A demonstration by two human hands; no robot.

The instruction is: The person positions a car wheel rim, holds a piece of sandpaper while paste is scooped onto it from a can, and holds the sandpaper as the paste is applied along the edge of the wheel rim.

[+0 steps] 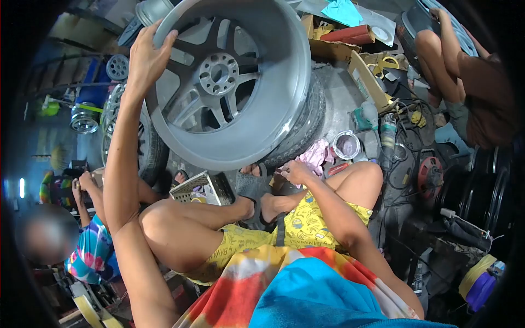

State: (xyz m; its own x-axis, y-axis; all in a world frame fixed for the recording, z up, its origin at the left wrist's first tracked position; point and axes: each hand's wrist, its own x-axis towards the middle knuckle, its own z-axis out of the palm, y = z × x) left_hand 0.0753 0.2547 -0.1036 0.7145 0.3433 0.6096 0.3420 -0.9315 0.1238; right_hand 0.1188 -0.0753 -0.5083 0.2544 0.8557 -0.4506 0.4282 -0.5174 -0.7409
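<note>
A large grey wheel rim (290, 82) stands tilted in front of me, resting on a black tire (317, 109). My left hand (150, 52) grips its upper left edge, thumb on the inside and fingers over the lip. Below the rim's lower right side, my right hand (297, 172) is closed beside a crumpled pink cloth (315, 156); whether its fingers pinch the cloth or something small is hidden. An open round tin (346, 146) sits just right of the cloth.
A crate (219, 188) stands by my feet. Power tools (388, 131) with cables, a red reel (430, 174) and cardboard boxes (363, 82) lie at the right. One person (478, 82) sits at the upper right, another (95, 246) at the left. More wheels stand behind my left arm.
</note>
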